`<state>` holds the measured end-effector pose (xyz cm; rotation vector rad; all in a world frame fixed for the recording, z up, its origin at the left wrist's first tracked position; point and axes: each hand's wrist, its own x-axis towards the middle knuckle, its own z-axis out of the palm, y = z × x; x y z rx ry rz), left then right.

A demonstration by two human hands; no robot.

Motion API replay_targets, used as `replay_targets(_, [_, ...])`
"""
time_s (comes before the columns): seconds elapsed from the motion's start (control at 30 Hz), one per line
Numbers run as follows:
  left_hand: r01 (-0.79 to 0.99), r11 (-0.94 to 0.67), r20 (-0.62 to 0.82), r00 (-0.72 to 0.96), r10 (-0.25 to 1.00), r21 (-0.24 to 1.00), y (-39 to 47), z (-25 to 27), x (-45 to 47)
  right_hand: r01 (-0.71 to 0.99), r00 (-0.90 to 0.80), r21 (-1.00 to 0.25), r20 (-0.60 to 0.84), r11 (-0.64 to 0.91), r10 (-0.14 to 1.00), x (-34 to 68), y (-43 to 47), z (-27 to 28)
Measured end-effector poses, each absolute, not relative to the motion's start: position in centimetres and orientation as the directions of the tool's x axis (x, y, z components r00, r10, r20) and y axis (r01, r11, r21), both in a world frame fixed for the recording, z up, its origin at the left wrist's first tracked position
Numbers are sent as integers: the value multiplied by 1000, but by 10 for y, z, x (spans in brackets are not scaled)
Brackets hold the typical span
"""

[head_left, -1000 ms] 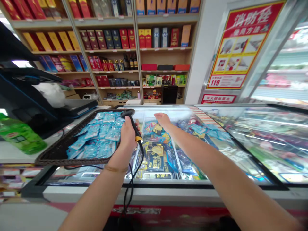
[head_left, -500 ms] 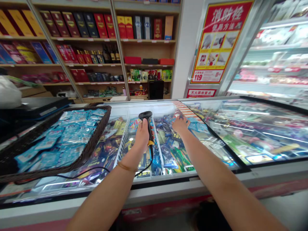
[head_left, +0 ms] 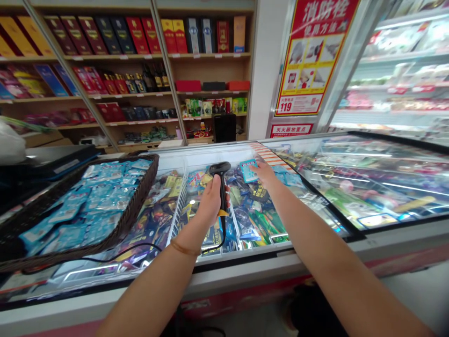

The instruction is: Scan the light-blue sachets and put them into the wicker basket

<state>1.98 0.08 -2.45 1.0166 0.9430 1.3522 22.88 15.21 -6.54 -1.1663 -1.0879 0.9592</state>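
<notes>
My left hand is closed round the handle of a black barcode scanner, which stands upright over the open part of a chest freezer. A dark cable runs down from its grip. To the right, my right hand pinches a small light-blue packet by its right edge, a little to the right of the scanner's head. Below both hands lie wrapped ice creams in the freezer, split up by a white wire divider.
A dark wicker basket full of light-blue packets rests on the freezer at left. More blue packets lie to the right of my right hand, by the black-edged glass lid. Shelves of boxes stand behind.
My right hand has picked up a light-blue packet and turned it towards the scanner. The scanner has shifted slightly right in my left hand. The view has moved a little.
</notes>
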Motion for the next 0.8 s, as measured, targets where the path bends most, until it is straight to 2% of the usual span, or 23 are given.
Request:
replay_targets(0.17, [-285, -57, 86, 87, 992, 957, -4, -21, 21, -257, 205, -928, 222, 271, 953, 216, 143, -43])
replay_targets(0.43, [-159, -125, 166, 284, 944, 979, -15, -21, 31, -457, 169, -817, 309, 352, 936, 210, 137, -33])
replay_targets(0.63, [-145, -129, 167, 300, 939, 981, -16, -23, 34, -505, 116, -821, 244, 268, 963, 210, 130, -27])
replay_targets(0.8, [-132, -114, 150, 312, 938, 985, -13, -26, 31, -476, 124, -837, 238, 269, 963, 206, 126, -23])
